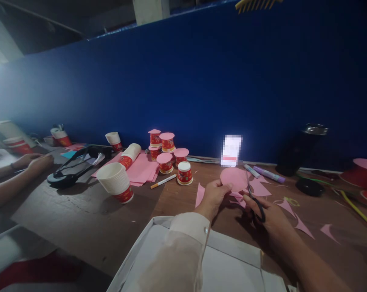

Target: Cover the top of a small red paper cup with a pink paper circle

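My left hand [212,198] pinches the lower left edge of a rounded piece of pink paper [233,178], held up over the brown table. In my right hand [270,217] is a pair of scissors [258,207] with dark handles. Their blades point up along the right edge of the pink paper; I cannot tell how far apart they are. Pink paper scraps [303,227] lie around both hands. An upside-down red paper cup [184,173] stands to the left, beside several red cups topped with pink paper [164,159].
A stack of white cups [112,178], pink sheets [141,172] and a headset [71,170] lie left. Another person's hands [39,164] rest at far left. A lit phone [231,150] leans on the blue partition [186,81]. Markers [268,174] and a dark bottle [299,150] stand right.
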Available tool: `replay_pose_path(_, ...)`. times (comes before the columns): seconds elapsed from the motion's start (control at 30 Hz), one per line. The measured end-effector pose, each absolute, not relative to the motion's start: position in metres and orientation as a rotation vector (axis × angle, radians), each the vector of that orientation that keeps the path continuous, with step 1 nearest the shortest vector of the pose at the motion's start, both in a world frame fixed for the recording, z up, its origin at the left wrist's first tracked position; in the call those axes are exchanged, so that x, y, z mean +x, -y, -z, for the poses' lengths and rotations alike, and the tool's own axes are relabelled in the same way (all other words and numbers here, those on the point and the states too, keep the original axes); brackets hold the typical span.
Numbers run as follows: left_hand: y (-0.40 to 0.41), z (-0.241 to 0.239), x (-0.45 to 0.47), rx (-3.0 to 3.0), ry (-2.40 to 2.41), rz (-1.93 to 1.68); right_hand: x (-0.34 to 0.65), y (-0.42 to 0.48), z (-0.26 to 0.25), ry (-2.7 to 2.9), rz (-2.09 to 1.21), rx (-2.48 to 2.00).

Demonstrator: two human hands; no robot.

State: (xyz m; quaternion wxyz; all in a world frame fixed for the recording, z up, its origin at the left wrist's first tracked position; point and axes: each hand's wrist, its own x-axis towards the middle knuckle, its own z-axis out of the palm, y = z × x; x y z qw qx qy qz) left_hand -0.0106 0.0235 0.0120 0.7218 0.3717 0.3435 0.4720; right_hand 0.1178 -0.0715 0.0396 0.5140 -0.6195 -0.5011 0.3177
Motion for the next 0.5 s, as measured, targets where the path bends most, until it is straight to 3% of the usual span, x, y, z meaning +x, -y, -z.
replay_pose_path(0.5, -0.0211, -0.0167, -0.0106, 0.801, -0.756, -1.029, 0.1165, 0.0685, -0.0391, 1.128, -0.807, -1.501)
